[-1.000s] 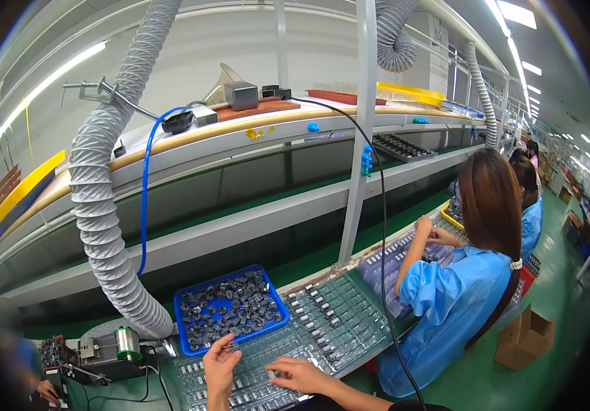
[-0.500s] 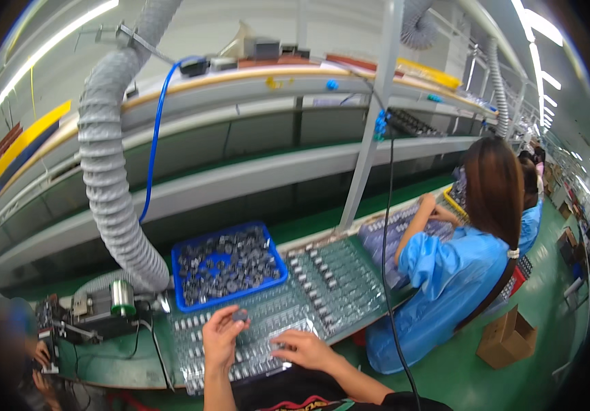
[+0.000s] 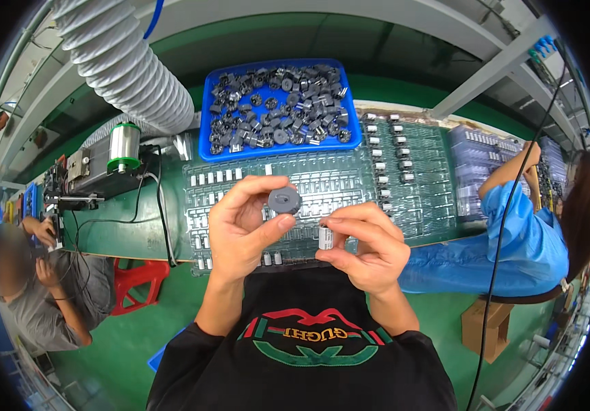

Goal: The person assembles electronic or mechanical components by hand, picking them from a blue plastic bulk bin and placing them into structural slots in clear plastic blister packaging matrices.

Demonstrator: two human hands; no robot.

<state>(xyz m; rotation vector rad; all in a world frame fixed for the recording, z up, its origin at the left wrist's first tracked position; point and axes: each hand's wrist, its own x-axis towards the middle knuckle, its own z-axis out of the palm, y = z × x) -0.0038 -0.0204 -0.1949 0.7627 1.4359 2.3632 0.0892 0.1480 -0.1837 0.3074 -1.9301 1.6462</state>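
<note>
My left hand pinches a dark grey round knob-like part with a slot in its face. In my right hand, thumb and fingertips grip a small whitish box-shaped component. Both are held up close together, apart from each other, above the near edge of a clear plastic blister tray. Small white components stand in some of that tray's pockets. Beyond my hands, a blue bin contains many dark grey round parts with metal pins. A second clear tray, to the right, carries rows of dark-and-white pieces.
A ribbed grey hose comes down at the left, near a machine with a wire spool. A black cable hangs at the right. Co-workers sit on both sides; a red stool and a cardboard box are on the floor.
The view has tilted down toward the bench. My hands have come nearer each other and are raised; the round part now faces me, and the component in my right hand shows clearly.
</note>
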